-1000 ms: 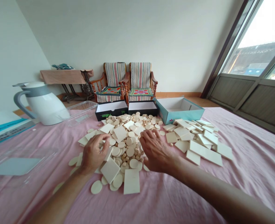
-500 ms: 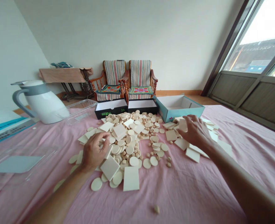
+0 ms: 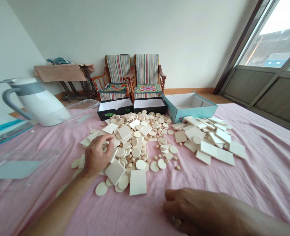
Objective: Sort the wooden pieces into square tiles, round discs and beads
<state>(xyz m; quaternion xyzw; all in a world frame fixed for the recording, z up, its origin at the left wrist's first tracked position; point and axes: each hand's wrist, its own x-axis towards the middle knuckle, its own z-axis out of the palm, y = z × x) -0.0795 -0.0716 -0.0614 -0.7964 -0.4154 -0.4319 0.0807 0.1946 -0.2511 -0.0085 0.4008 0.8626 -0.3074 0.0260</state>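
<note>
My left hand (image 3: 98,153) rests at the left side of a heap of pale wooden discs, square tiles and small beads (image 3: 136,152). Its fingers curl toward the thumb, and the palm side is hidden, so anything inside cannot be made out. Low in the view, my right hand (image 3: 191,206) is over the pink cloth with its fingers bent inward. A small wooden bead (image 3: 177,223) shows among those fingers, partly covered by them. To the right lies a separate group of square and rectangular wooden tiles (image 3: 216,153), with one disc (image 3: 196,140) on top.
Behind the heap stand two black boxes (image 3: 115,112) with white insides and a light-blue box (image 3: 196,113). A white and grey jug (image 3: 41,106) is at the left, near clear plastic trays (image 3: 19,168). The pink cloth (image 3: 258,183) covers the table.
My right hand has come from the tiles on the right down to the near edge, over the bead lying there. A disc now shows on those tiles. My left hand stays nearly put.
</note>
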